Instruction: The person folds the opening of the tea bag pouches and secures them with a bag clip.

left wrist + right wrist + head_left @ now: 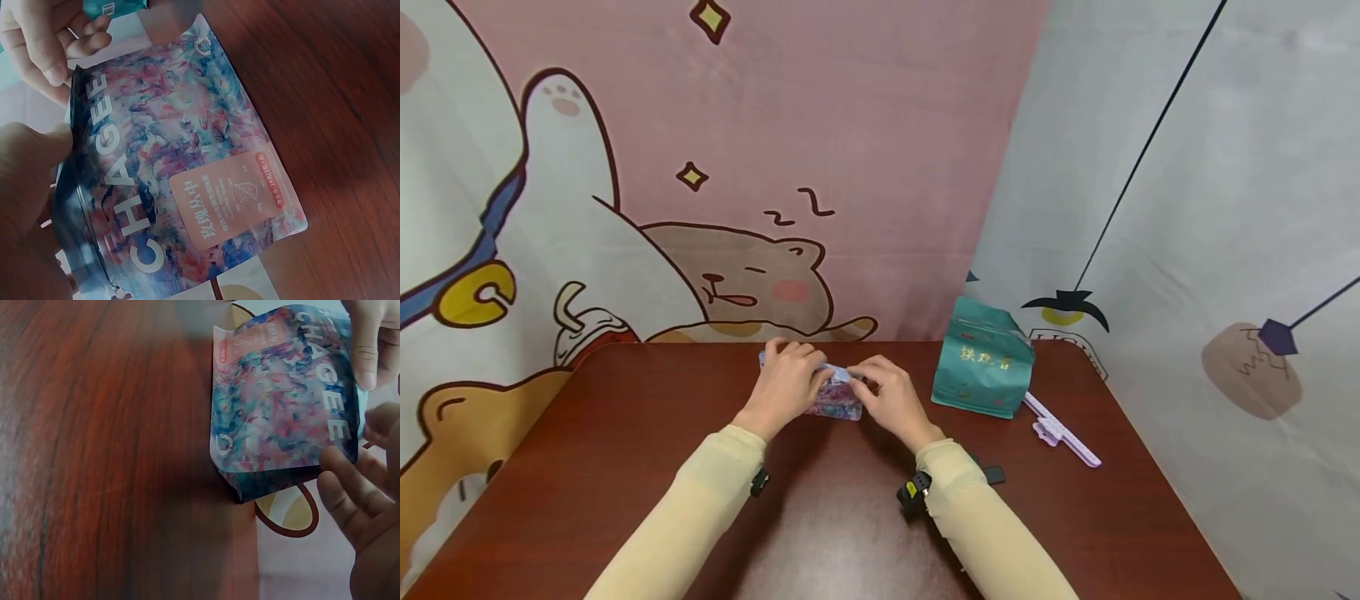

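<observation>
A foil pouch with a blue-pink marbled print (837, 405), lettered CHAGEE, is between my hands over the back of the table. In the left wrist view, an orange label (228, 199) shows on the pouch's front. My left hand (784, 385) grips the pouch by its top edge, thumb on the front side. At the other end of that edge, my right hand (892, 402) pinches the pouch's top corner between thumb and fingers. The right wrist view shows its other fingers (342, 487) bent loosely beside the pouch. Whether the pouch's mouth is parted I cannot tell.
A green stand-up bag (983, 358) with gold characters stands right of my hands. Beside it lies a pale purple bar with a clip (1063, 432). A small dark flat object (994, 475) is partly behind my right sleeve. A printed cloth (880, 167) hangs behind the table.
</observation>
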The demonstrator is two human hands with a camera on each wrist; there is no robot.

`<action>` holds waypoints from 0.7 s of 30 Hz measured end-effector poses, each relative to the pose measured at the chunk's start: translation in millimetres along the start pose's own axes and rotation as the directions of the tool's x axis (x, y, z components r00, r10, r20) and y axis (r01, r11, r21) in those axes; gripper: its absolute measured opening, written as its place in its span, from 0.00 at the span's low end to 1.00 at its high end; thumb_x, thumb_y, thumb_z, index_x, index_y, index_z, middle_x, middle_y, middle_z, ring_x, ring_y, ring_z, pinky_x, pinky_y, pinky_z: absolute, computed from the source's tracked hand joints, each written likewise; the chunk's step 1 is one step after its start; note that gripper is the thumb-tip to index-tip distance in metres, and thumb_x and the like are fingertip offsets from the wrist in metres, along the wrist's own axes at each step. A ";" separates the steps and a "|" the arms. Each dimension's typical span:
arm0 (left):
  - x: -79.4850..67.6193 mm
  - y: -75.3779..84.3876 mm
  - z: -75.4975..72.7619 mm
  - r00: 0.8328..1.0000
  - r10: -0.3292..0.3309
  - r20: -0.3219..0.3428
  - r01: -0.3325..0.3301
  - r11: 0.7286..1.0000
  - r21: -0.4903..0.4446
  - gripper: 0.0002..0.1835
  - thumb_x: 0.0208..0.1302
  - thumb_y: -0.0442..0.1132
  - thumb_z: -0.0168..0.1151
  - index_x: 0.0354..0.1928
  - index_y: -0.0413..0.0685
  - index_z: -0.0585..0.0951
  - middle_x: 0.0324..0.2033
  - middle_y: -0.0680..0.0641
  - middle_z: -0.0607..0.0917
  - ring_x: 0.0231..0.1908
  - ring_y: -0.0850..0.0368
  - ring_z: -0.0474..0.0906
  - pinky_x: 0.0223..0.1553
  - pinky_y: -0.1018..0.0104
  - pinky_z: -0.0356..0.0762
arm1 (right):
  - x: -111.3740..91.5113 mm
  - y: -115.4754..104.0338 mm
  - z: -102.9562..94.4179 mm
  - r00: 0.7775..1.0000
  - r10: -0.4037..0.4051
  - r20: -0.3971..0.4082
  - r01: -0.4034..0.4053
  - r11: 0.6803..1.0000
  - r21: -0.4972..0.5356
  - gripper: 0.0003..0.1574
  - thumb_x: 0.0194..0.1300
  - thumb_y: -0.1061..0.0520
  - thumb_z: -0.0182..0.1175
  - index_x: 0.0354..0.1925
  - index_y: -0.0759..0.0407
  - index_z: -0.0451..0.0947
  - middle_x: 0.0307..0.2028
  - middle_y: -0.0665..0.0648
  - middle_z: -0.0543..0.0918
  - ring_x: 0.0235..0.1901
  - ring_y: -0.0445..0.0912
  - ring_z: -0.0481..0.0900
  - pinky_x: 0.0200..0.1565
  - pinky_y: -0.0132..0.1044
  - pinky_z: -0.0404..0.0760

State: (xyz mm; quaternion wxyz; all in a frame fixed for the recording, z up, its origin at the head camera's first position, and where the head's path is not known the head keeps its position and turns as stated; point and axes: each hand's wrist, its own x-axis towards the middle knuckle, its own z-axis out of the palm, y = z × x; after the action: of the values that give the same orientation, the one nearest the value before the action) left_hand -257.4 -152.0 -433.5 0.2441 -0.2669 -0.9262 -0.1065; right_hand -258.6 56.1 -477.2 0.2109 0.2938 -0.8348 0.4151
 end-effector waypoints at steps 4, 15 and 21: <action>0.4 0.3 0.5 1.000 0.008 -0.014 -0.008 1.000 -0.008 0.06 0.70 0.42 0.69 0.36 0.49 0.87 0.34 0.49 0.88 0.39 0.49 0.84 0.62 0.38 0.65 | 3.2 -1.2 1.6 0.996 0.084 0.015 -0.084 0.996 0.013 0.12 0.72 0.62 0.64 0.51 0.64 0.87 0.45 0.58 0.87 0.45 0.52 0.86 0.47 0.50 0.84; 3.7 2.1 -0.3 0.999 0.023 -0.028 -0.023 1.000 0.000 0.03 0.65 0.39 0.73 0.34 0.50 0.88 0.31 0.51 0.89 0.36 0.51 0.84 0.61 0.39 0.66 | 8.6 -1.9 10.0 0.991 0.131 0.010 -0.131 0.991 -0.030 0.06 0.69 0.62 0.67 0.44 0.59 0.88 0.41 0.56 0.87 0.40 0.48 0.84 0.43 0.45 0.82; 4.5 4.7 -1.1 0.999 0.034 -0.027 -0.033 0.999 0.008 0.05 0.65 0.40 0.74 0.33 0.50 0.87 0.31 0.50 0.88 0.35 0.50 0.84 0.60 0.39 0.66 | 7.4 -1.7 13.4 0.987 0.156 -0.021 -0.157 0.986 -0.056 0.03 0.67 0.62 0.68 0.40 0.57 0.87 0.40 0.53 0.87 0.36 0.48 0.83 0.40 0.41 0.80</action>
State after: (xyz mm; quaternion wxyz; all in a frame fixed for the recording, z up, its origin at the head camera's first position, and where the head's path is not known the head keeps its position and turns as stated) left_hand -257.8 -146.4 -429.9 0.2595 -0.2800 -0.9186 -0.1027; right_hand -264.4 42.0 -479.3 0.1927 0.2177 -0.8651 0.4087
